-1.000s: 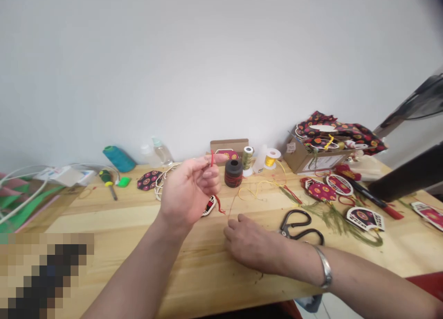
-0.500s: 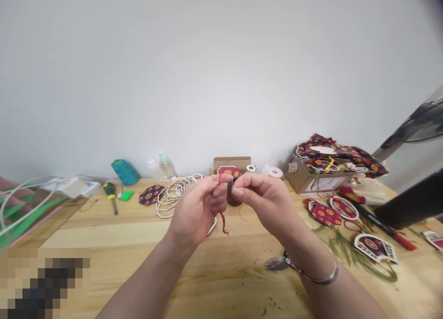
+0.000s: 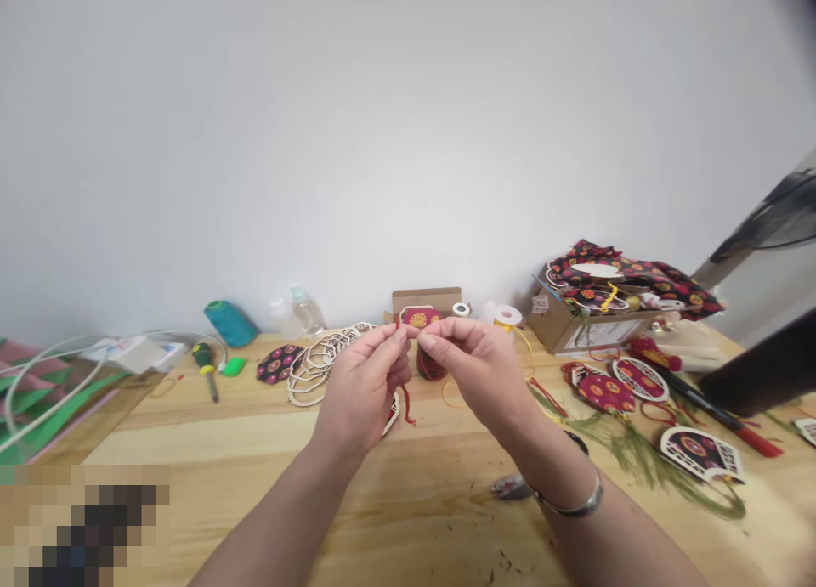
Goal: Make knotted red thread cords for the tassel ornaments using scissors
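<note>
Fingers of my left hand (image 3: 365,381) pinch red cord (image 3: 398,323), probably steadying it; my right hand (image 3: 490,364) pinches, on what I can't tell.

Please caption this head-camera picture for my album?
Left hand and right hand close together above a wooden table, red cord showing at the left hand.

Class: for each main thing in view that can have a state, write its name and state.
Bare left hand: pinching twisted red cord
Bare right hand: pinched; anything held unclear
Twisted red cord: one end dangling
Teal thread cone: tilted
Yellow-ringed dark screwdriver: flat
Clear plastic bottle, green-topped: upright
Larger brown cardboard box: open, overfull
Black-handled metal scissors: partly hidden
</note>
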A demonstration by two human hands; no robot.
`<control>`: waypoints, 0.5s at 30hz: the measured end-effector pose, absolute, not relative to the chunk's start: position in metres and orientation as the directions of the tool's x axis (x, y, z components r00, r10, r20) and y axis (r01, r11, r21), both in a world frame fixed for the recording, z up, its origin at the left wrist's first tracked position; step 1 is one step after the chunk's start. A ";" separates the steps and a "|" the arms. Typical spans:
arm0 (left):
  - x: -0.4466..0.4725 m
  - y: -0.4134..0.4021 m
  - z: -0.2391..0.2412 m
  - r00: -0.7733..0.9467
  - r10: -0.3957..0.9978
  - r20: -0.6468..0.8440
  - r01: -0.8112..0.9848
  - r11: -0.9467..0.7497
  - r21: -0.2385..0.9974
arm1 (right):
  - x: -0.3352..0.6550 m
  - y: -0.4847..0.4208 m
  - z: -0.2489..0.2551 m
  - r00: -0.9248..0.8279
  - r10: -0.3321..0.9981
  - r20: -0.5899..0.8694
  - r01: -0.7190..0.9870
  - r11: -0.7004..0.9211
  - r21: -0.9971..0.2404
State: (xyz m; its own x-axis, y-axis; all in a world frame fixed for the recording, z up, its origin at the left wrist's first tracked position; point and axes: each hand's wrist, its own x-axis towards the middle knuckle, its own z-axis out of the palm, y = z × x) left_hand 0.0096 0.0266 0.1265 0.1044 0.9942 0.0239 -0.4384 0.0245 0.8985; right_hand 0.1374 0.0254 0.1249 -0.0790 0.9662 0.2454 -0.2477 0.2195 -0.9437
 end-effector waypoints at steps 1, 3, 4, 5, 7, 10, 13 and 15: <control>0.010 0.027 0.126 0.102 0.994 0.039 -0.428 0.008 0.904 | 0.137 0.025 0.125 -0.078 0.964 0.254 -0.241 0.229 -0.943; 0.010 0.026 0.124 0.109 0.992 0.065 -0.407 -0.015 0.913 | 0.136 0.025 0.124 -0.075 0.961 0.267 -0.220 0.246 -0.944; 0.010 0.025 0.124 0.115 0.991 0.071 -0.397 -0.019 0.918 | 0.136 0.025 0.123 -0.071 0.959 0.273 -0.204 0.254 -0.946; 0.010 0.025 0.124 0.124 0.990 0.070 -0.390 -0.017 0.921 | 0.136 0.024 0.123 -0.065 0.958 0.280 -0.181 0.264 -0.947; 0.010 0.023 0.125 0.149 0.987 0.062 -0.391 0.001 0.921 | 0.136 0.024 0.122 -0.045 0.953 0.301 -0.110 0.295 -0.949; 0.010 0.022 0.125 0.179 0.983 0.049 -0.397 0.027 0.918 | 0.137 0.023 0.121 0.012 0.934 0.356 0.063 0.355 -0.933; 0.010 0.021 0.124 0.184 0.982 0.045 -0.365 0.026 0.931 | 0.139 0.022 0.120 0.032 0.914 0.404 0.229 0.386 -0.893; 0.008 0.021 0.122 0.191 0.980 0.058 -0.329 0.009 0.944 | 0.140 0.021 0.120 0.022 0.906 0.422 0.300 0.397 -0.868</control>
State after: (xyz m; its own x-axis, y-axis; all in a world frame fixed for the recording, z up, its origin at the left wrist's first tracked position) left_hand 0.0084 0.0207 0.1223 0.1911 0.9799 0.0576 -0.3294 0.0088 0.9442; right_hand 0.1403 0.0208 0.1196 0.0216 0.9063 0.4221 0.2995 0.3969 -0.8676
